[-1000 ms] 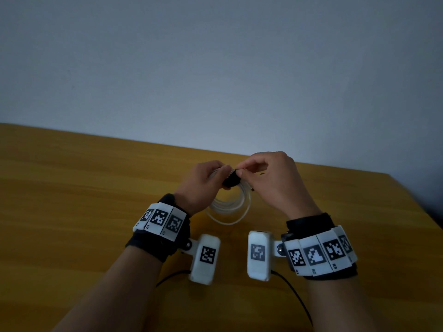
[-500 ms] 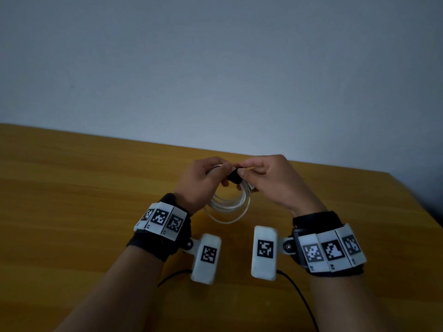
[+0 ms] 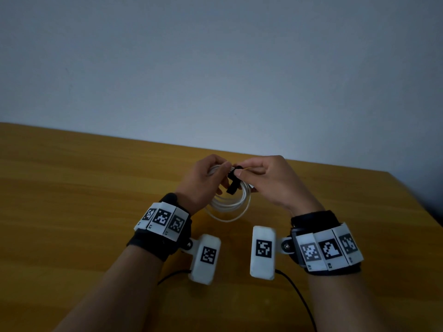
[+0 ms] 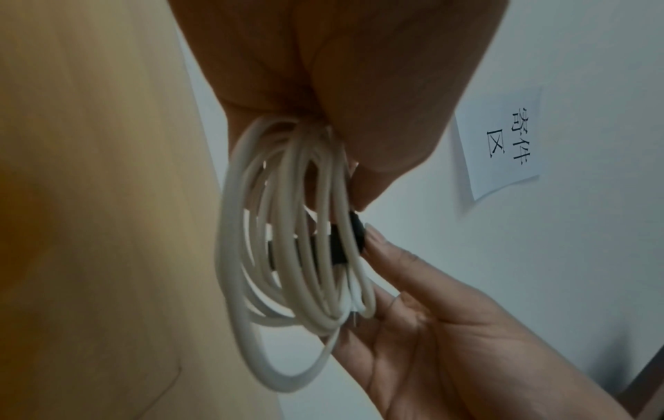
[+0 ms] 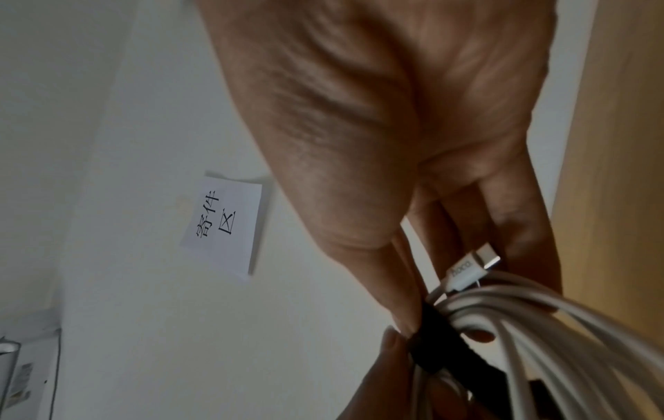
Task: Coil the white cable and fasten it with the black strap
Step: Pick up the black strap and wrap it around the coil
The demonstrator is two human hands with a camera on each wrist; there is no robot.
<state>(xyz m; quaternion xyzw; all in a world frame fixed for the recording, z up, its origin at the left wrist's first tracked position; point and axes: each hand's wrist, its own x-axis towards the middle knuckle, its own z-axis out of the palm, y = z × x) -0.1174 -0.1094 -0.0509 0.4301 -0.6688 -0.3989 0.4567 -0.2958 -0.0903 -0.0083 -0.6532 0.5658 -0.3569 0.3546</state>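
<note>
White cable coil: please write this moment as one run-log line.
white cable coiled, off table | black strap partly wrapped | left hand holds coil | right hand pinches strap

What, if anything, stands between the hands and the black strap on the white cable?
Nothing visible. The right hand pinches the black strap directly, and the left hand grips the white cable coil beside it, above the table.

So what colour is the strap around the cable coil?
Black. The strap crosses the white cable; the right wrist view shows it best.
</note>
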